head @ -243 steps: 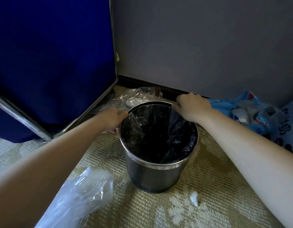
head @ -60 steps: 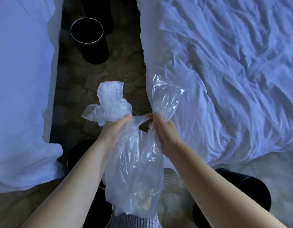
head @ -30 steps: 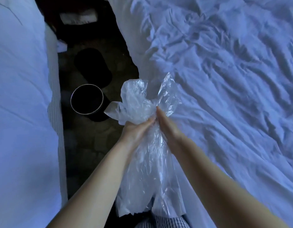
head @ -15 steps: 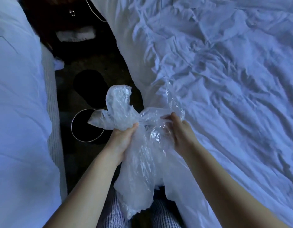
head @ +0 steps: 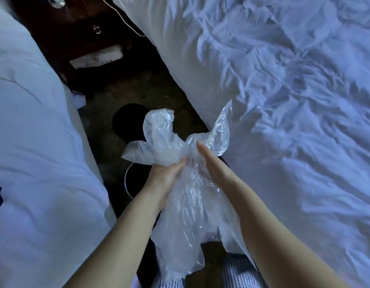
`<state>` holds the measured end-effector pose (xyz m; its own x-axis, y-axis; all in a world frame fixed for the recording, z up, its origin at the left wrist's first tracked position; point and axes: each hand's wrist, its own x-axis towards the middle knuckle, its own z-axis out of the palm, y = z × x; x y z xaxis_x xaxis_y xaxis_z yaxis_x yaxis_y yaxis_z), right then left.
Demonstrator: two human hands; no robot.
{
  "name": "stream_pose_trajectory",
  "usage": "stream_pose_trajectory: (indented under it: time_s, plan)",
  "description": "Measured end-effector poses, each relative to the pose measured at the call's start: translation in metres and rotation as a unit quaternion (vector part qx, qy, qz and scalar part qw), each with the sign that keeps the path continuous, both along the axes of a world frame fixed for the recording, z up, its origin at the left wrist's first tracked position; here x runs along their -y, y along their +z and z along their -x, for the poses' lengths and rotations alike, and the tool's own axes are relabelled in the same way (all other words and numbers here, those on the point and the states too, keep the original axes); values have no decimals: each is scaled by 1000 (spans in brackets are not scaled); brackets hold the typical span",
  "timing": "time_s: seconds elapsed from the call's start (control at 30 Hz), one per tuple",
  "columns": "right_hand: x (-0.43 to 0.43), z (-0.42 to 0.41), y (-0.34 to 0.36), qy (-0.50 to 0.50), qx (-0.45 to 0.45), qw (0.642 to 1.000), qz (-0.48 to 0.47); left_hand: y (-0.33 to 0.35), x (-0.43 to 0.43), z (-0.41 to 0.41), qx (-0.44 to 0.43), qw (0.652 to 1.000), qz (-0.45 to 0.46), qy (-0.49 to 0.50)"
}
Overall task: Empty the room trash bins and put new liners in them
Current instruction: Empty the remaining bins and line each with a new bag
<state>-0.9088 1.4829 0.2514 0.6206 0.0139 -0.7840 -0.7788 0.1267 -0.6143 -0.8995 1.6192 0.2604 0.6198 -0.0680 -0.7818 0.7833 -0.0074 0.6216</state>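
Note:
A clear plastic liner (head: 186, 206) hangs crumpled between my hands above the dark floor strip between two beds. My left hand (head: 165, 175) grips its bunched top on the left, where one loose flap sticks up. My right hand (head: 209, 163) holds the top on the right with its fingers fairly straight, and a second flap rises beyond them. Both hands are close together. Below and left of them, only an arc of the trash bin's metal rim (head: 126, 181) shows; the liner and my left arm hide the rest.
A white bed (head: 30, 163) lies on the left and a rumpled white duvet (head: 294, 100) on the right. A dark round object (head: 128, 123) stands on the floor beyond the bin. Farther back are a dark nightstand (head: 76, 28) and a white cable (head: 126, 21).
My hands, apart half a second ago, have come together on the liner's top. The view has moved forward along the gap, so the bin rim now lies under my left hand.

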Motion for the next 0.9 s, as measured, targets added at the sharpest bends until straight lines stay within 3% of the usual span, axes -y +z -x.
stream_pose_trajectory:
  time_s: [0.07, 0.17, 0.37, 0.7, 0.9]
  plan:
    - [-29, -10, 0, -12, -7, 1000, 9, -1, -18, -11, 1, 999, -9, -39]
    - [-54, -19, -13, -108, 19, 994, -13, -4, -35, -27, -1, 998, -15, -63]
    - [-52, -45, -26, -194, 20, 981, 21, -16, -41, -63, -34, 995, -18, -89]
    - [-21, -115, -53, -216, 19, 976, 36, -25, -17, -156, -76, 991, -5, -113]
    - [-7, -154, -51, -286, 19, 958, 4, -28, 10, -198, -51, 991, -18, -122]
